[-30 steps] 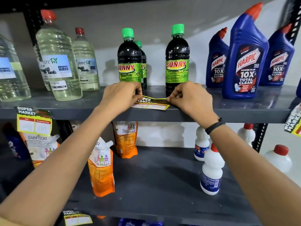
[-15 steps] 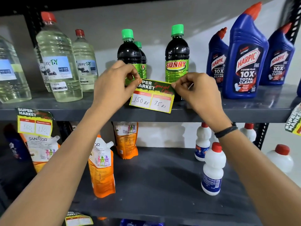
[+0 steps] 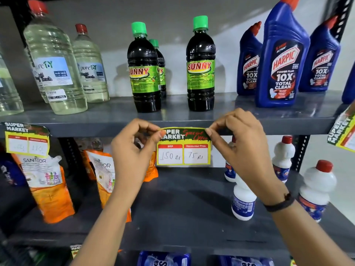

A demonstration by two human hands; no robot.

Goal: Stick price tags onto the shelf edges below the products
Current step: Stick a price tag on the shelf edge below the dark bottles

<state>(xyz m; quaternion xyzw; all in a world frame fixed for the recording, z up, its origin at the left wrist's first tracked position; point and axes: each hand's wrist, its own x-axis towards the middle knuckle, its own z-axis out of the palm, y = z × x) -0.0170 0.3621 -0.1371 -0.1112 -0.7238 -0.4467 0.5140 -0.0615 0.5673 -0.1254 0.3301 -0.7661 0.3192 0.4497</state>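
Note:
A yellow and green price tag reading 150 and 75 hangs upright against the front edge of the grey upper shelf. It sits below the two dark Sunny bottles with green caps. My left hand pinches its top left corner. My right hand pinches its top right corner. The tag's top strip lies on the shelf edge; its lower part hangs below it.
Another tag is stuck on the same edge at left, below clear bleach bottles. A third tag hangs at far right under blue Harpic bottles. Orange refill pouches and white bottles stand on the lower shelf.
The tag lay flat on the shelf top, was lifted upright in front of the bottles, and has now been lowered onto the shelf's front edge. Both hands came down with it.

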